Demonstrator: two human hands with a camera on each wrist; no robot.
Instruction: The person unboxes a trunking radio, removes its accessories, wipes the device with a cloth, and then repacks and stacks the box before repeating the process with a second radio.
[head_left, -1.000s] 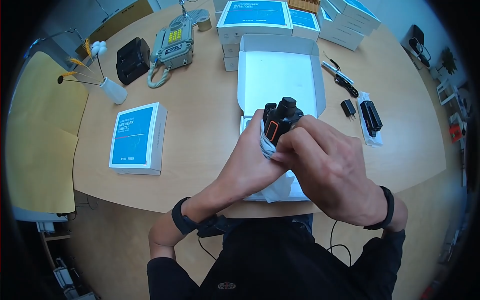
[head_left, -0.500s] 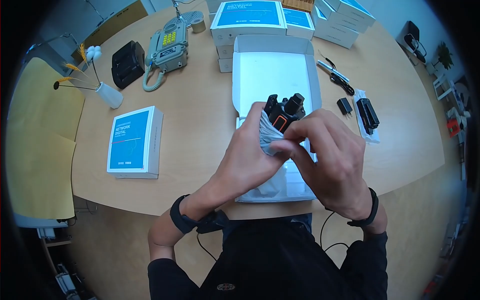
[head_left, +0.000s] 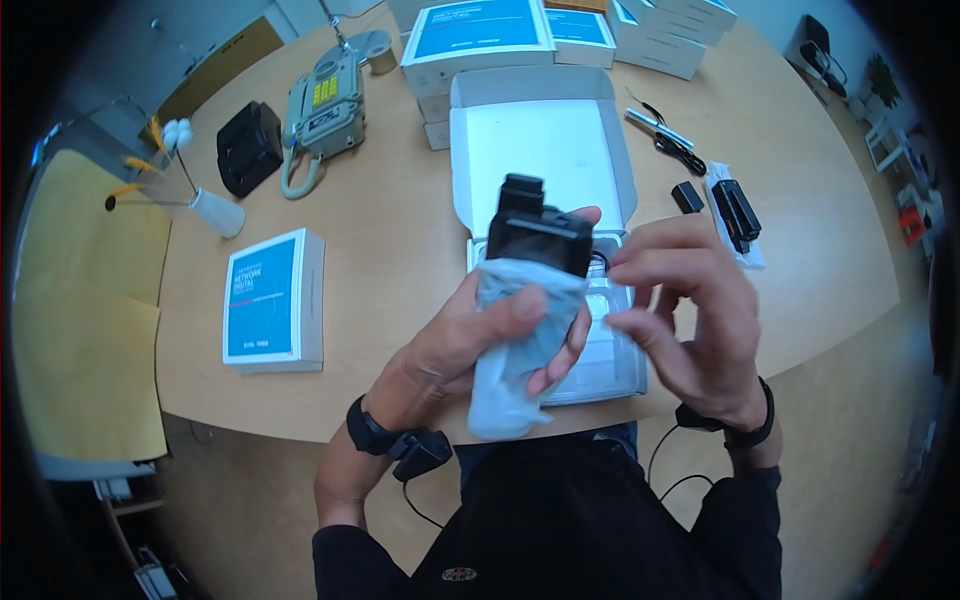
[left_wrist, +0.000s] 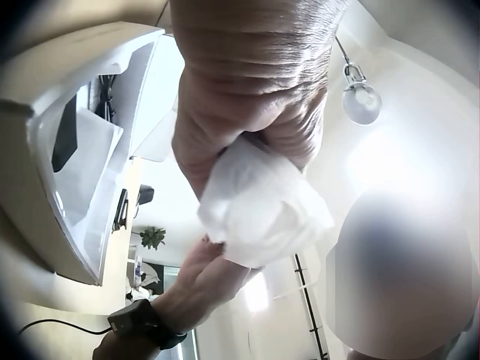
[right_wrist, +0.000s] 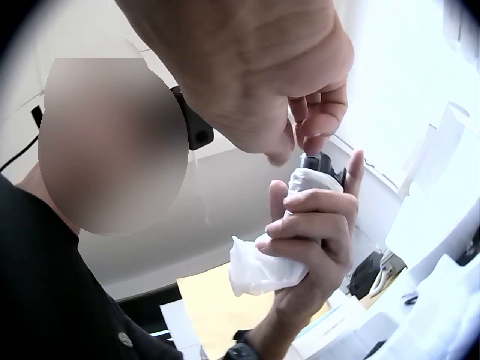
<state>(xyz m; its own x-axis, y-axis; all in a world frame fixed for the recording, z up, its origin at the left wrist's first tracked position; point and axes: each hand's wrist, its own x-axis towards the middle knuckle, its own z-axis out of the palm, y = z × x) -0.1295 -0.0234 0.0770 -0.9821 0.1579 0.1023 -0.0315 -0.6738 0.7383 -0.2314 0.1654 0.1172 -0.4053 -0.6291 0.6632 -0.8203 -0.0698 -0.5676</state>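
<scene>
In the head view my left hand [head_left: 455, 345] grips a black two-way radio [head_left: 540, 243], its lower part wrapped in a thin white plastic bag [head_left: 505, 390]. My thumb presses across the bag, and the radio's top end sticks out. Beside it, my right hand [head_left: 700, 320] has its fingers loosely bent and apart, with nothing between them. In the right wrist view the left fingers [right_wrist: 311, 225] curl round the bag, just below the right fingertips. The bag's loose end [left_wrist: 262, 214] fills the middle of the left wrist view. An open white box [head_left: 540, 135] lies beneath the hands.
A black charger plug [head_left: 687, 197], a coiled cable [head_left: 680, 155] and a black piece on a clear wrapper [head_left: 738, 215] lie to the right. A closed blue-and-white box [head_left: 265, 300] stands left, near a grey telephone [head_left: 325, 105] and a vase [head_left: 217, 213]. More boxes [head_left: 478, 30] are stacked behind.
My left hand has turned the radio so its broad dark face shows and the bag hangs toward me. My right hand has come off the bag and moved right.
</scene>
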